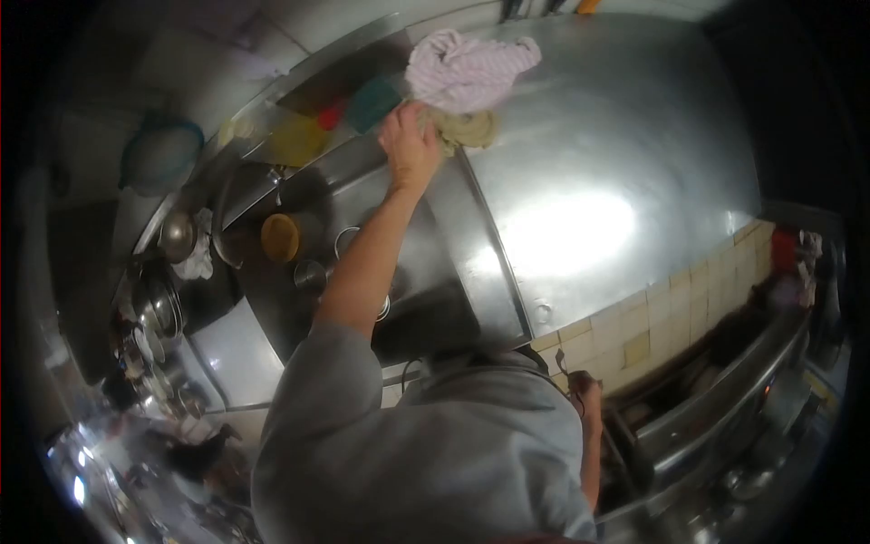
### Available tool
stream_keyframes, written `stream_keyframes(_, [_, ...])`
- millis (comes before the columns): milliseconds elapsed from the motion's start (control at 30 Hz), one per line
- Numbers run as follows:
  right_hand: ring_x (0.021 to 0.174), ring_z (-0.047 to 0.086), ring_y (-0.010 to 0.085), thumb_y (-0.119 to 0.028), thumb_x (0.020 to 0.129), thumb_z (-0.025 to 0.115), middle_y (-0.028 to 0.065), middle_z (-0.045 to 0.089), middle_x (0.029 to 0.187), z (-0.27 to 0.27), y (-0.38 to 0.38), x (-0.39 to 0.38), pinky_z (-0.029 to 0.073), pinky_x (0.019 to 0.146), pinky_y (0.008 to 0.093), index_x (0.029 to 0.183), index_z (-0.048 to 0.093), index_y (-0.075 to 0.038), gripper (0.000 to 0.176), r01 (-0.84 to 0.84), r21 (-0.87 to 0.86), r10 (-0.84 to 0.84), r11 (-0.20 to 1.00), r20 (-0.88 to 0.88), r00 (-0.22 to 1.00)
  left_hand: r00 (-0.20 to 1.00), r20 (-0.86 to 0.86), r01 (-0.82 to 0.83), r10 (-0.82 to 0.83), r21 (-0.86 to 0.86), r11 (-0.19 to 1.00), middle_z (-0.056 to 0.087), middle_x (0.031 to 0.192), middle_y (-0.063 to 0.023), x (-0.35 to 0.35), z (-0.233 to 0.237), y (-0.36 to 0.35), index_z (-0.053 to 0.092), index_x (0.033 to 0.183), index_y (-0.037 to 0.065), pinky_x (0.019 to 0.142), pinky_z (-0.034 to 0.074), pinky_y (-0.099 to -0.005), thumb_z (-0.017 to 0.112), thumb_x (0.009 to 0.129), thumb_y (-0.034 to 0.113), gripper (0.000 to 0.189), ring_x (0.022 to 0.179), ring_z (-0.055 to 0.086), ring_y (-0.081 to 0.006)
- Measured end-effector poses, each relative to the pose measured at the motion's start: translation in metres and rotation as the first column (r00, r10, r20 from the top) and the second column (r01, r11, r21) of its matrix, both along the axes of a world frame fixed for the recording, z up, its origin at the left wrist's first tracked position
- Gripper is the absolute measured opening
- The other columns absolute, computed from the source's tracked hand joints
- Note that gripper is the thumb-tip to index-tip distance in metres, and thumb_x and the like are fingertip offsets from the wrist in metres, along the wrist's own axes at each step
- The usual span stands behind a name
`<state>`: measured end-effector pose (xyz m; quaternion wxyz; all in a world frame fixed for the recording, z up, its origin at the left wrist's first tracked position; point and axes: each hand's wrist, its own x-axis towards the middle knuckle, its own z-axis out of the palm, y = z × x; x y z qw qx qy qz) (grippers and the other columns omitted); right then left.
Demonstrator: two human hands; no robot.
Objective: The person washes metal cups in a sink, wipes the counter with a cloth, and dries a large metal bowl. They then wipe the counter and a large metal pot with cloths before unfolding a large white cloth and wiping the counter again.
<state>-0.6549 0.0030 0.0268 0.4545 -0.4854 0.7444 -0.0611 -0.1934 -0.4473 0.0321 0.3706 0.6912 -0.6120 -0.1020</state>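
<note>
My left hand reaches to the back edge of the sink, its fingers curled at the near end of a crumpled olive cloth. Just beyond lies a pink-and-white striped cloth. A dark green item and a small red one are left of the fingers. Low on the right, beside my body, my right hand is closed around a thin dark object that is too small to make out.
Under my left arm is a metal sink holding an orange-yellow container and round metal items. A faucet stands at its back left. To the right extends a steel counter; bowls crowd the far left.
</note>
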Motion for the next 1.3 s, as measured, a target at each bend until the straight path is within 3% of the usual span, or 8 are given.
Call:
stream_keyframes(233, [0.088, 0.070, 0.0320, -0.016, 0.090, 0.063, 0.0205, 0.069, 0.092, 0.032, -0.003, 0.026, 0.052, 0.078, 0.0376, 0.102, 0.067, -0.003, 0.018, 0.197, 0.002, -0.196, 0.980, -0.043, 0.980, 0.985, 0.170, 0.015, 0.033, -0.270, 0.963, 0.047, 0.139, -0.0198, -0.004, 0.053, -0.009, 0.049, 0.133, 0.005, 0.107, 0.028, -0.0569, 0.079, 0.074, 0.039, 0.075, 0.130, 0.043, -0.0367])
stream_keyframes(333, [0.086, 0.070, 0.0308, -0.015, 0.091, 0.063, 0.0197, 0.070, 0.091, 0.044, -0.014, 0.033, 0.052, 0.079, 0.0370, 0.103, 0.068, -0.003, 0.018, 0.179, 0.071, -0.172, 0.981, -0.090, 0.981, 0.949, 0.299, 0.166, -0.100, -0.204, 0.965, 0.048, 0.141, -0.0207, -0.023, 0.081, -0.050, 0.043, 0.142, 0.007, 0.107, 0.029, -0.0569, 0.076, 0.077, 0.043, 0.081, 0.132, 0.044, -0.0362])
stream_keyframes(400, [0.084, 0.070, 0.0271, -0.020, 0.093, 0.063, 0.0173, 0.071, 0.092, 0.041, -0.001, 0.030, 0.053, 0.076, 0.0364, 0.104, 0.067, -0.002, 0.021, 0.131, 0.018, -0.128, 0.991, -0.109, 0.986, 0.866, 0.394, 0.170, -0.307, 0.346, 0.923, 0.055, 0.134, -0.0185, -0.030, 0.086, -0.082, 0.049, 0.140, 0.012, 0.102, 0.040, -0.0531, 0.073, 0.081, 0.044, 0.071, 0.124, 0.053, -0.0359])
stream_keyframes(567, [0.077, 0.066, 0.0178, -0.021, 0.094, 0.064, 0.0157, 0.070, 0.087, 0.046, -0.010, 0.035, 0.052, 0.074, 0.0329, 0.103, 0.067, 0.000, 0.022, 0.252, 0.034, -0.249, 0.967, -0.079, 0.965, 0.759, 0.442, 0.367, -0.478, 0.315, 0.875, 0.060, 0.125, -0.0153, -0.069, 0.076, -0.113, 0.062, 0.128, 0.015, 0.091, 0.051, -0.0456, 0.068, 0.085, 0.038, 0.049, 0.114, 0.059, -0.0341])
stream_keyframes(767, [0.076, 0.067, 0.0291, -0.016, 0.093, 0.061, 0.0192, 0.068, 0.085, 0.048, 0.004, 0.038, 0.052, 0.072, 0.0369, 0.102, 0.067, -0.001, 0.018, 0.308, 0.087, -0.308, 0.948, -0.005, 0.951, 0.539, 0.339, 0.782, -0.771, 0.140, 0.608, 0.062, 0.114, -0.0151, -0.149, 0.061, -0.008, 0.068, 0.116, 0.013, 0.096, 0.047, -0.0459, 0.067, 0.085, 0.027, 0.035, 0.110, 0.058, -0.0339])
stream_keyframes(1033, [0.068, 0.061, 0.0284, -0.020, 0.095, 0.061, 0.0205, 0.063, 0.077, 0.063, 0.039, 0.005, 0.048, 0.064, 0.0386, 0.095, 0.065, 0.001, 0.022, 0.383, -0.082, -0.388, 0.920, -0.047, 0.921, 0.357, 0.113, 0.914, -0.927, 0.161, 0.372, 0.054, 0.125, -0.0105, -0.192, 0.052, 0.184, 0.068, 0.118, 0.018, 0.113, 0.031, -0.0556, 0.080, 0.071, 0.023, 0.050, 0.124, 0.046, -0.0330])
stream_keyframes(1133, [0.066, 0.060, 0.0287, -0.021, 0.095, 0.062, 0.0203, 0.063, 0.075, 0.056, 0.086, 0.000, 0.048, 0.063, 0.0393, 0.095, 0.065, 0.001, 0.023, 0.492, -0.094, -0.497, 0.866, -0.048, 0.866, 0.534, 0.231, 0.735, -0.813, 0.349, 0.582, 0.036, 0.145, -0.0234, -0.210, 0.067, 0.186, 0.053, 0.137, 0.017, 0.112, 0.009, -0.0733, 0.081, 0.075, 0.040, 0.072, 0.145, 0.021, -0.0434])
stream_keyframes(1300, [0.069, 0.064, 0.0273, -0.023, 0.094, 0.064, 0.0183, 0.067, 0.077, 0.035, 0.155, -0.002, 0.050, 0.067, 0.0371, 0.098, 0.068, 0.000, 0.024, 0.605, 0.024, -0.598, 0.796, -0.133, 0.791, 0.711, 0.244, 0.624, -0.660, 0.214, 0.752, 0.030, 0.149, -0.0304, -0.258, 0.058, 0.135, 0.030, 0.153, 0.011, 0.115, 0.018, -0.0637, 0.079, 0.078, 0.029, 0.091, 0.142, 0.025, -0.0471])
